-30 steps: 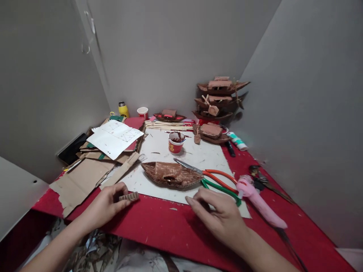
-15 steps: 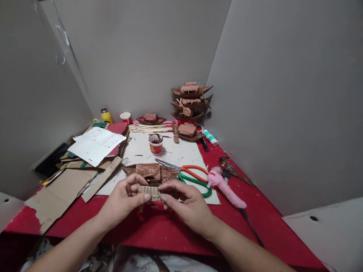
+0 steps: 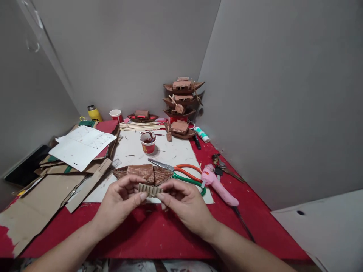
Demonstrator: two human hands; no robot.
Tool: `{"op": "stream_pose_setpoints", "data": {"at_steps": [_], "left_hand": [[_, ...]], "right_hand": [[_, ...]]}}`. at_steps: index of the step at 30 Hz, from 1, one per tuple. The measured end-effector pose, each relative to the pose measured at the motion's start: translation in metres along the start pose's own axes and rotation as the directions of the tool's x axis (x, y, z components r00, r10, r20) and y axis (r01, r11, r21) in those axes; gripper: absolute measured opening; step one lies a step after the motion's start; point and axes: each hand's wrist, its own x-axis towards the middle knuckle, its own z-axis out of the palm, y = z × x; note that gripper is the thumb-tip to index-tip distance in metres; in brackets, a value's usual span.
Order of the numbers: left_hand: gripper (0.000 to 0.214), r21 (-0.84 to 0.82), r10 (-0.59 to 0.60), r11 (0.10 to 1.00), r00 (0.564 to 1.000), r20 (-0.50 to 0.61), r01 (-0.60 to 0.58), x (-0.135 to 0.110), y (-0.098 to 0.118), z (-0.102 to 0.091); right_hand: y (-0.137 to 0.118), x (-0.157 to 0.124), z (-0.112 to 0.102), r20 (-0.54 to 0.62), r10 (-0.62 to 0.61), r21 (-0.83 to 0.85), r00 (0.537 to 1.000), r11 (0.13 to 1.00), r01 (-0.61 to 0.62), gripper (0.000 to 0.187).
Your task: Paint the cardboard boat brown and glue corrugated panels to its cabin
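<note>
Between my two hands is a small strip of corrugated cardboard (image 3: 150, 189), its ridges facing up toward me. My left hand (image 3: 121, 200) pinches its left end between thumb and fingers. At the other end, the thumb and fingers of my right hand (image 3: 184, 204) close on it. Just behind the strip lies a brown model boat (image 3: 141, 172) with a curved roof; my fingers hide part of its near side. Scissors (image 3: 181, 172) with one orange and one green handle lie to the right of the boat, blades pointing left.
A paint cup (image 3: 148, 143) stands on the white sheet (image 3: 124, 145). Cardboard pieces (image 3: 48, 200) and paper (image 3: 85, 145) pile up at left. A pink glue gun (image 3: 221, 187) lies right. Behind are stacked model boats (image 3: 181, 87), thin sticks (image 3: 141, 126) and a yellow bottle (image 3: 94, 113).
The view has shifted, so the table's things appear further left. The cardboard strip has tilted slightly in my fingers, its right end lower; both hands keep their hold.
</note>
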Motion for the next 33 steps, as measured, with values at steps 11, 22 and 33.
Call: {"op": "stream_pose_setpoints", "data": {"at_steps": [11,22,33], "left_hand": [[0.037,0.106,0.043,0.993,0.99,0.137,-0.058,0.002,0.01,-0.019],[0.037,0.033,0.02,0.999,0.99,0.141,-0.024,0.003,-0.004,-0.018],[0.033,-0.135,-0.113,0.983,0.991,0.078,0.122,0.009,-0.018,-0.014]], "right_hand": [[0.008,-0.006,-0.014,0.16,-0.633,-0.479,0.758,0.621,0.62,0.039],[0.005,0.004,-0.006,-0.08,-0.208,-0.22,0.975,0.958,0.186,0.009],[-0.004,0.002,-0.01,0.08,0.098,-0.126,0.992,0.988,-0.088,0.022]]}}
